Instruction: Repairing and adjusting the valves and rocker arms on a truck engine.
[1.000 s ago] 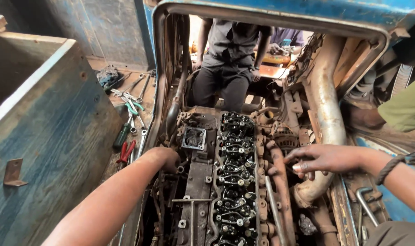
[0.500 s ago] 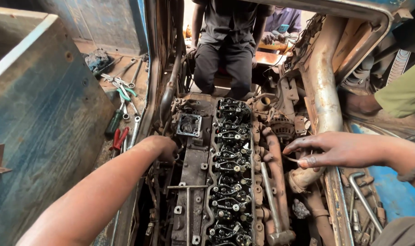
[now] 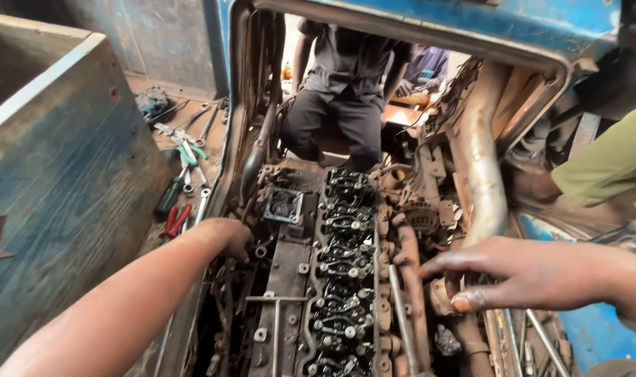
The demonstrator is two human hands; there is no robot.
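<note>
An open, oily engine (image 3: 342, 279) lies below me, its dark rocker arms running down the middle between rusty manifolds. My left hand (image 3: 227, 237) rests on the engine's left edge, knuckles up; its fingers curl down out of sight, so what it grips is hidden. My right hand (image 3: 520, 272) hovers over the right side beside a rusty pipe fitting (image 3: 444, 297), fingers spread and pointing left, holding nothing. A large curved rusty exhaust pipe (image 3: 478, 174) rises just beyond it.
A person in dark clothes (image 3: 342, 98) stands at the far end of the engine. Another person's olive sleeve (image 3: 608, 164) enters at right. Pliers, screwdrivers and wrenches (image 3: 182, 181) lie on the floor at left, beside a big blue wooden box (image 3: 60, 167).
The view has dropped closer to the engine. My right hand has lifted off the right manifold and spread its fingers. My left hand stays at the left edge.
</note>
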